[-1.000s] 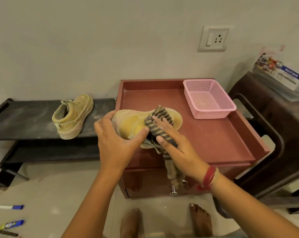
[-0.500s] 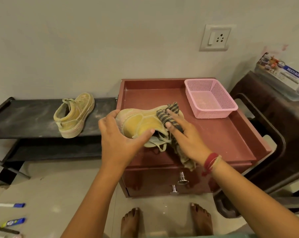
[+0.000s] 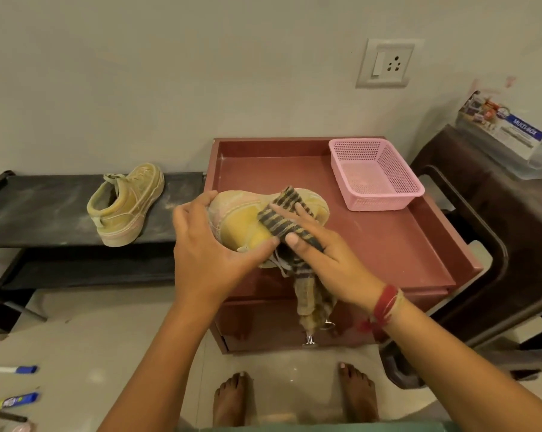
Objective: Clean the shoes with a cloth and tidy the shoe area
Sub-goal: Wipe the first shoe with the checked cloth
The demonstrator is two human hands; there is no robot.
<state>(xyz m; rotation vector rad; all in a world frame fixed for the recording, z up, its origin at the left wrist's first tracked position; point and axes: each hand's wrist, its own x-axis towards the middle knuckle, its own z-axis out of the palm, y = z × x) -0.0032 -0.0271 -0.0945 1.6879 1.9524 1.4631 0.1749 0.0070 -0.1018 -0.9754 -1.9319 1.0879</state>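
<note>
A dusty yellow shoe (image 3: 241, 219) lies on its side over the front of the red cabinet top (image 3: 388, 244). My left hand (image 3: 210, 247) grips its heel end, thumb under the side. My right hand (image 3: 322, 254) holds a dark striped cloth (image 3: 287, 218) pressed flat against the shoe's side, fingers stretched over it and thumb pinching it; the cloth's tail hangs down past the cabinet front. The matching shoe (image 3: 128, 202) stands on the black shelf (image 3: 30, 210) at the left.
A pink plastic basket (image 3: 375, 174) sits at the cabinet's back right. A dark brown chair (image 3: 481, 244) with a boxed pack (image 3: 503, 129) stands at the right. Pens (image 3: 14, 385) lie on the floor at the lower left. My bare feet (image 3: 294, 400) are below.
My right hand slid the cloth along the shoe toward the toe and then back toward the middle. The left hand kept its grip on the heel end.
</note>
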